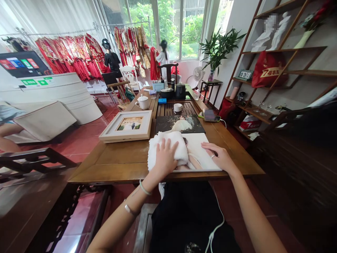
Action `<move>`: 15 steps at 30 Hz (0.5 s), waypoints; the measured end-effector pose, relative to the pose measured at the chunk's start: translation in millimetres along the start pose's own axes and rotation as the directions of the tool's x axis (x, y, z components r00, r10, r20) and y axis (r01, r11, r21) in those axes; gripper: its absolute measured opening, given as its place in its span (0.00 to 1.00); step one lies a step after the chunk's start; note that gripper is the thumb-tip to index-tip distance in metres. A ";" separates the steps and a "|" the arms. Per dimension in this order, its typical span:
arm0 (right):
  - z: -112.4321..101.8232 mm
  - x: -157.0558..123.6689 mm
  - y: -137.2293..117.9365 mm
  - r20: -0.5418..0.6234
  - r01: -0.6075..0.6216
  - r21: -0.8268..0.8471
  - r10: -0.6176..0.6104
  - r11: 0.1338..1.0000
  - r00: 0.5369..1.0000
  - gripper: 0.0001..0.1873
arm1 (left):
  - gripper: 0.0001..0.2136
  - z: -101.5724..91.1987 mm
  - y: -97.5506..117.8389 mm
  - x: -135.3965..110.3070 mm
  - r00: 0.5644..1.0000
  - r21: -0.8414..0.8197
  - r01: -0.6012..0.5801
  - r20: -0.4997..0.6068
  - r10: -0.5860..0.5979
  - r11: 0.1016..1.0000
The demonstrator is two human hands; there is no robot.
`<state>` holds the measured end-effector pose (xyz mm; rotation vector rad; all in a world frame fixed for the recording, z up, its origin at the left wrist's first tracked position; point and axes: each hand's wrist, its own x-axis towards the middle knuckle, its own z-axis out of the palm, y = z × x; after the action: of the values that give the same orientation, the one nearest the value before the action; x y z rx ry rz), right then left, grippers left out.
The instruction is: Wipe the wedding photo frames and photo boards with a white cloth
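My left hand (165, 158) lies on a folded white towel (181, 149), its fingers spread over the top of the cloth. Beneath the towel is a pale photo panel (198, 154) showing part of a figure in white; the towel hides its left portion. My right hand (221, 158) rests at the right side of this panel, fingers stretched out and touching its surface, with a ring on one finger. Just beyond lies a dark photo panel (164, 123) picturing a white gown. To the left is a framed photo (125, 136) in a thick pale frame.
The wooden table (110, 168) also bears a lidded white cup (143, 102), a small white cup (178, 106), a black kettle (180, 90), a blue box (162, 101) and a phone (210, 115) on a cable. Two people stand near garment racks; another person's leg shows at left.
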<state>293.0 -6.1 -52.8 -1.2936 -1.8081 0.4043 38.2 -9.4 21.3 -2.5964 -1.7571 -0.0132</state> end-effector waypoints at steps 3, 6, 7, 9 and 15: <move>0.0 -0.3 0.2 0.000 0.004 -0.002 -0.004 1.000 1.000 0.15 | 0.33 1.6 -5.0 30.9 1.000 0.014 0.006 -0.019 -0.006 1.000; 0.3 -0.4 0.3 0.000 0.004 -0.001 -0.004 1.000 1.000 0.15 | 0.32 4.2 -4.7 53.9 0.999 0.018 0.008 -0.039 -0.008 1.000; 0.4 -0.3 0.3 0.000 0.004 -0.002 -0.004 1.000 1.000 0.15 | 0.32 5.2 -2.6 58.5 0.999 0.020 0.016 -0.041 -0.015 1.000; 0.5 -0.1 0.2 0.000 0.004 -0.006 -0.004 1.000 1.000 0.15 | 0.32 7.4 4.5 62.2 0.999 0.025 0.030 -0.045 -0.029 0.999; 0.5 0.2 -0.7 -0.013 0.000 0.003 0.000 1.000 1.000 0.15 | 0.34 13.6 34.6 32.7 0.994 0.043 -0.060 -0.089 0.064 0.997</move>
<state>292.1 -6.1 -52.5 -1.2906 -1.7964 0.3981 82.5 8.2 8.0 -2.5771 -1.6299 -0.0921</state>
